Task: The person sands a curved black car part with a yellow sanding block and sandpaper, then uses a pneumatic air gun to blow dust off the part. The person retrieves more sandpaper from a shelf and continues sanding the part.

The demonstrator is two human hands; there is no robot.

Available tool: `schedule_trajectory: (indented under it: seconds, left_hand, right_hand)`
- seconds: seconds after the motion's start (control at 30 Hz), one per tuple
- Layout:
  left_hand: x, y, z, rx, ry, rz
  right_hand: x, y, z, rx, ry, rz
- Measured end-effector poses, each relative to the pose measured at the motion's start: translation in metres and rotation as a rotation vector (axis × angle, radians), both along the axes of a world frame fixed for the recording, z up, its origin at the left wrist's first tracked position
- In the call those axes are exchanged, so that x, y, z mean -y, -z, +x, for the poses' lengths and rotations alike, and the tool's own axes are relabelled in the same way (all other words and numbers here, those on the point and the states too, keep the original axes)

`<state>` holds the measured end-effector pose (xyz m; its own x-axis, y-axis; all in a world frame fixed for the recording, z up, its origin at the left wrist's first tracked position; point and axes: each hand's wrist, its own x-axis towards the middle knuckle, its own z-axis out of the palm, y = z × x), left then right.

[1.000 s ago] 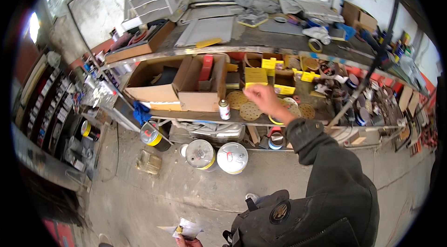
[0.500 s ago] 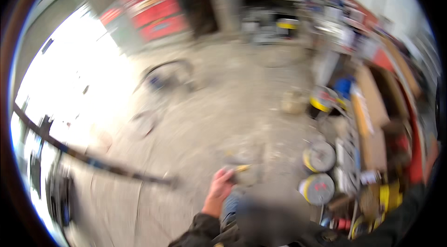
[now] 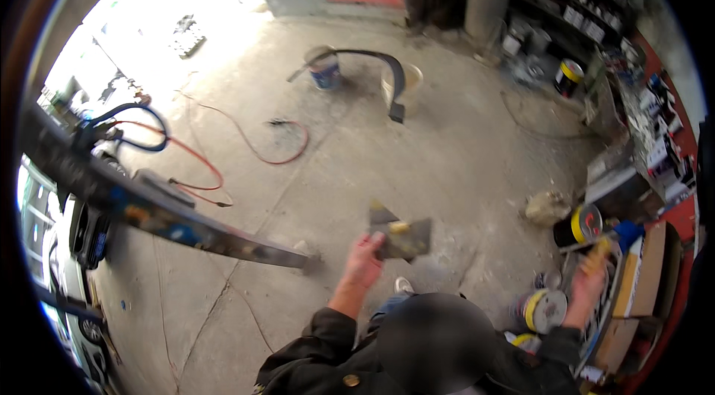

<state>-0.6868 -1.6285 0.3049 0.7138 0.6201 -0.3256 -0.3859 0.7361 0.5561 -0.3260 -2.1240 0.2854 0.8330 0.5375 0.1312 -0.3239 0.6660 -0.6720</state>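
My left hand (image 3: 363,259) is closed on the edge of a dark flat plate (image 3: 413,244), which is smeared and carries a small yellow dab. A triangular dark piece (image 3: 381,213) sticks up behind it, apparently in the same grip. Off to the right, my right hand (image 3: 588,283) reaches over a cart (image 3: 612,287) at the wall side. Its fingers meet a blurred yellowish thing (image 3: 598,255) whose kind I cannot make out. Beside that lies a blue object (image 3: 628,233), near a black can with a yellow band (image 3: 579,225).
A curved black strip (image 3: 387,61) rests across a blue bucket (image 3: 325,71) and a pale bucket (image 3: 408,81). Red hose (image 3: 287,160) lies on the floor. A long beam (image 3: 186,227) crosses at left. Cardboard boxes (image 3: 639,279) and a lidded can (image 3: 547,311) stand right.
My view has turned, so the room has shifted. My left hand still holds the plate, now plainer to see. My right hand has come into view over the cart.
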Motion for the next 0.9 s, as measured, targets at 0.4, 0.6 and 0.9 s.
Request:
schedule_trajectory:
  seconds: [0.4,0.6,0.9]
  left_hand:
    - [-0.255,0.053,-0.023,-0.230,-0.396,-0.103]
    - [-0.423,0.077,0.028,-0.250,-0.407,-0.107]
    - [-0.627,0.059,0.027,-0.309,-0.602,-0.173]
  right_hand:
    - [-0.628,0.016,-0.066,-0.168,-0.130,-0.631]
    - [-0.826,0.077,-0.026,-0.136,-0.200,-0.755]
    - [-1.066,0.065,-0.010,-0.160,-0.605,-0.808]
